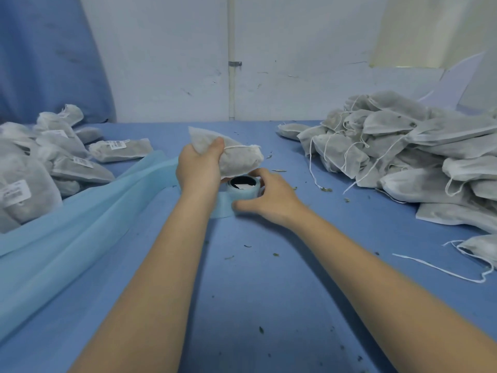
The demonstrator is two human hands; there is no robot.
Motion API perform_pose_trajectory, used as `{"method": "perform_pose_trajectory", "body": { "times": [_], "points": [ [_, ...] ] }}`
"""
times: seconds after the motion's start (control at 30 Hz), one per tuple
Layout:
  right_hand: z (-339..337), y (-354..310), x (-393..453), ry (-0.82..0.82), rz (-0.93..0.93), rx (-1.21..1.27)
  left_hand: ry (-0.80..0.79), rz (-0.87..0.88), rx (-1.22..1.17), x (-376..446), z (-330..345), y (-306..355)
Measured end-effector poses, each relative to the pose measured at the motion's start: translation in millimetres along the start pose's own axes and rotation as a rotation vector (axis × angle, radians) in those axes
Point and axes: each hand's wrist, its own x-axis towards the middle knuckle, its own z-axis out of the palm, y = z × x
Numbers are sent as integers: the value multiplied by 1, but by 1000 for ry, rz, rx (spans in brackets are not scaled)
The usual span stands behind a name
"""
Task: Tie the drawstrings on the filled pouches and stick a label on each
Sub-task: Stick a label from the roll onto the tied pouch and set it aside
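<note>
My left hand grips a filled white pouch by its neck and holds it above the blue table, its drawstring wound round the top. Just below the pouch sits a label roll with a light blue liner and a dark core. My right hand curls round the roll, thumb on its near side and fingers on its far side. A strip of the liner trails off the roll toward my left forearm.
A heap of untied pouches with loose white strings fills the right side. Labelled pouches lie piled at the left. A long band of light blue liner runs across the left. Herb crumbs dot the blue table.
</note>
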Motion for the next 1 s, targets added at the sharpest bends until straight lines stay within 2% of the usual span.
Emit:
{"method": "perform_pose_trajectory", "body": {
  "times": [0.13,0.27,0.57,0.67,0.77,0.93,1.0],
  "points": [
    [10,-2,0,108,52,-5,-21,125,190,-5,7,-2],
    [14,-5,-3,163,116,33,-47,152,305,-12,15,-5],
    [-18,13,-29,-46,98,325,-63,133,359,-9,15,-5],
    [-26,16,-34,-111,47,335,-71,113,345,-9,15,-5],
    [-25,16,-34,-38,43,260,-70,101,348,-10,15,-4],
    [-11,8,-28,203,50,122,-68,98,363,-12,15,-3],
    [-8,7,-28,253,39,108,-61,98,369,-12,15,-3]
  ]
}}
